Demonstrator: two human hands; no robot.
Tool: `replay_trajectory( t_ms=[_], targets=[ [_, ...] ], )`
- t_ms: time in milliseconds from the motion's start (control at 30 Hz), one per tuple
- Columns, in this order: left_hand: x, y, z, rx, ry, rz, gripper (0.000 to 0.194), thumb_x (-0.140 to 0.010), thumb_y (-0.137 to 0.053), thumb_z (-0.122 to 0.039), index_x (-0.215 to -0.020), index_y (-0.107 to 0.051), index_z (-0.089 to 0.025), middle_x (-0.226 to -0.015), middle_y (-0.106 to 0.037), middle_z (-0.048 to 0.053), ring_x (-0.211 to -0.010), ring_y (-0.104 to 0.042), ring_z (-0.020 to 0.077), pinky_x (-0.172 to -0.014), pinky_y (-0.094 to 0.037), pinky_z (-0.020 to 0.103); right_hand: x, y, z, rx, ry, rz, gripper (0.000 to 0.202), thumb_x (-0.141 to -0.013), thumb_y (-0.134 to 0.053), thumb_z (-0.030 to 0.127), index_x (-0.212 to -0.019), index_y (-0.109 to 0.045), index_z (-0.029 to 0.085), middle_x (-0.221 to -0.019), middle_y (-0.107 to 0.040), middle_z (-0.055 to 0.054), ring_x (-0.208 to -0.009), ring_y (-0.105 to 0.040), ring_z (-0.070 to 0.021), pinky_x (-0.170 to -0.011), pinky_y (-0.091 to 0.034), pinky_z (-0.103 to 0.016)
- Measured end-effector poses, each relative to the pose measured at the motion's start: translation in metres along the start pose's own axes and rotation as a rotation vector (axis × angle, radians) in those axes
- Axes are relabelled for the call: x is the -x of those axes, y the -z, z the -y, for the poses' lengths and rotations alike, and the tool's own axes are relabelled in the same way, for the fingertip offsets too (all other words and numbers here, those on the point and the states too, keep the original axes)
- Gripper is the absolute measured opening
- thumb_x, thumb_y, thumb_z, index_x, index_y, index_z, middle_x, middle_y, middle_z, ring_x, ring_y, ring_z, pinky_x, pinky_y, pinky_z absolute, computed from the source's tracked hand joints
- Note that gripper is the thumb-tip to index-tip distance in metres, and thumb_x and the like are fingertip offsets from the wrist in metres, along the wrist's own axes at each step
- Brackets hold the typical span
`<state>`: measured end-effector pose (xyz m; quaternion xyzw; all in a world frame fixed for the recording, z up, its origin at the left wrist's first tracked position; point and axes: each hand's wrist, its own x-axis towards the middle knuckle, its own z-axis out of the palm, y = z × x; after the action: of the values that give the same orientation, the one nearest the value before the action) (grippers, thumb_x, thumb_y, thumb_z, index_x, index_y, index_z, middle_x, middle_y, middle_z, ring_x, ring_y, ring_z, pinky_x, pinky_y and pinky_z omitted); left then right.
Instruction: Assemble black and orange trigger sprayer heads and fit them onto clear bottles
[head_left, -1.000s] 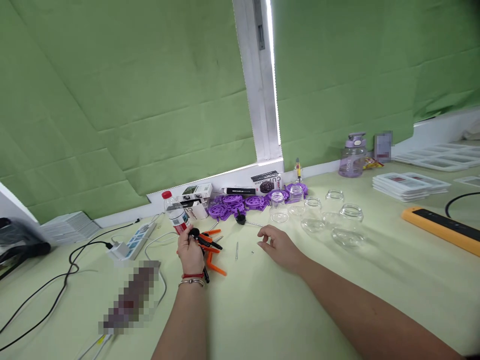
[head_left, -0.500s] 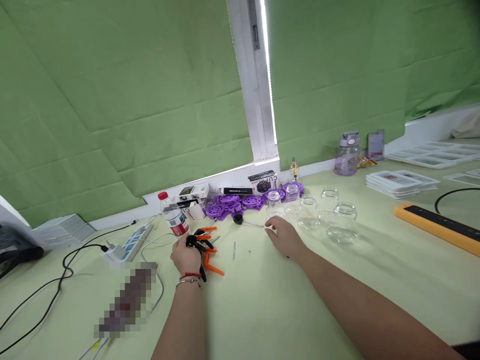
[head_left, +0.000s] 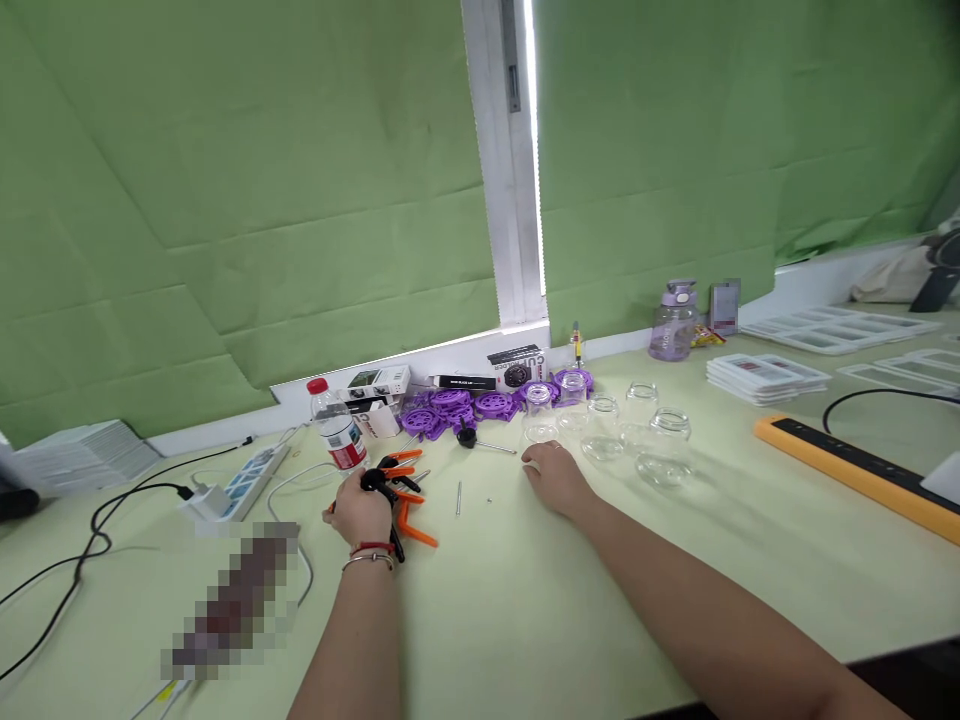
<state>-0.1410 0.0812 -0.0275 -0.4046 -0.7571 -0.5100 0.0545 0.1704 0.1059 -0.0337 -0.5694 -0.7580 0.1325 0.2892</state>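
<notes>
My left hand (head_left: 361,512) is closed around a black and orange spring clamp (head_left: 379,482). More clamps with orange handles (head_left: 411,520) lie against its fingers, so which parts belong to which clamp is hard to tell. Right of centre, my right hand (head_left: 556,478) hovers low over the table with loosely bent fingers and nothing visible in them. Just left of its fingertips ends a thin metal rod (head_left: 495,447) with a black round knob (head_left: 466,436). A short metal rod (head_left: 459,498) and a tiny metal piece (head_left: 489,500) lie between the hands.
Several glass jars (head_left: 602,430) stand beyond my right hand. Purple plastic parts (head_left: 450,405) and boxes (head_left: 517,368) line the wall. A red-capped bottle (head_left: 337,425) and a power strip (head_left: 257,482) with cables are at left; an orange-edged strip (head_left: 847,470) is at right.
The whole view has shifted slightly. My right hand has drawn a little away from the rod's tip, and the rod stays in place. My left hand keeps its hold.
</notes>
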Motion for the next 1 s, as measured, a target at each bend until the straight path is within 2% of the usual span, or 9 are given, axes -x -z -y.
replay_trajectory(
  t_ms=[200, 400, 567, 667, 867, 933, 1000],
  targets=[
    [0.007, 0.002, -0.016, 0.003, -0.213, -0.105, 0.037, -0.065, -0.042, -0.004, -0.094, -0.061, -0.017, -0.107, -0.063, 0.010, -0.105, -0.055, 0.0258, -0.106, -0.010, 0.054, -0.005, -0.004, 0.019, 0.124, 0.057, 0.080, 0.025, -0.081, -0.050, 0.013, -0.100, -0.065, 0.017, -0.106, -0.066, -0.009, -0.105, -0.050, -0.0260, -0.088, -0.038, -0.036],
    [0.015, 0.009, -0.034, 0.034, -0.456, -0.182, 0.034, -0.069, -0.042, -0.005, -0.095, -0.060, -0.018, -0.119, -0.057, 0.011, -0.117, -0.048, 0.0254, -0.107, -0.008, 0.052, -0.032, -0.009, 0.026, 0.277, 0.086, 0.195, 0.029, -0.075, -0.051, 0.003, -0.097, -0.065, 0.017, -0.107, -0.063, -0.012, -0.102, -0.052, -0.0260, -0.079, -0.039, -0.032],
    [0.026, 0.012, -0.045, 0.111, -0.595, -0.139, 0.032, -0.073, -0.044, -0.004, -0.097, -0.060, -0.018, -0.119, -0.056, 0.013, -0.120, -0.045, 0.0267, -0.108, -0.011, 0.053, -0.046, -0.016, 0.028, 0.360, 0.072, 0.222, 0.033, -0.071, -0.044, -0.004, -0.088, -0.065, 0.015, -0.083, -0.065, -0.012, -0.087, -0.057, -0.0236, -0.068, -0.038, -0.029],
    [0.033, 0.012, -0.051, 0.172, -0.673, -0.082, 0.033, -0.075, -0.043, -0.004, -0.100, -0.060, -0.018, -0.121, -0.055, 0.014, -0.120, -0.044, 0.0259, -0.107, -0.022, 0.049, -0.048, -0.019, 0.028, 0.376, 0.060, 0.202, 0.031, -0.070, -0.044, -0.005, -0.081, -0.065, 0.015, -0.082, -0.065, -0.012, -0.083, -0.058, -0.0236, -0.064, -0.037, -0.029],
    [0.042, 0.009, -0.058, 0.304, -0.669, 0.001, 0.028, -0.082, -0.044, -0.013, -0.106, -0.059, -0.016, -0.114, -0.056, 0.015, -0.112, -0.051, 0.0235, -0.096, -0.041, 0.041, -0.049, -0.020, 0.025, 0.341, 0.041, 0.157, 0.026, -0.071, -0.046, -0.003, -0.074, -0.064, 0.016, -0.071, -0.063, -0.009, -0.068, -0.057, -0.0203, -0.058, -0.033, -0.027],
    [0.044, 0.008, -0.059, 0.312, -0.606, 0.028, 0.026, -0.084, -0.047, -0.020, -0.106, -0.058, -0.014, -0.110, -0.057, 0.015, -0.104, -0.055, 0.0237, -0.088, -0.046, 0.039, -0.046, -0.017, 0.025, 0.318, 0.075, 0.130, 0.025, -0.075, -0.045, -0.001, -0.072, -0.063, 0.015, -0.069, -0.062, -0.008, -0.068, -0.057, -0.0199, -0.059, -0.034, -0.027],
    [0.046, 0.009, -0.061, 0.320, -0.499, 0.108, 0.029, -0.084, -0.049, -0.028, -0.109, -0.055, -0.014, -0.104, -0.058, 0.014, -0.090, -0.060, 0.0214, -0.078, -0.050, 0.036, -0.041, -0.013, 0.028, 0.290, 0.128, 0.094, 0.026, -0.080, -0.042, 0.002, -0.078, -0.064, 0.016, -0.073, -0.063, -0.008, -0.073, -0.057, -0.0198, -0.062, -0.036, -0.027]
  ],
)
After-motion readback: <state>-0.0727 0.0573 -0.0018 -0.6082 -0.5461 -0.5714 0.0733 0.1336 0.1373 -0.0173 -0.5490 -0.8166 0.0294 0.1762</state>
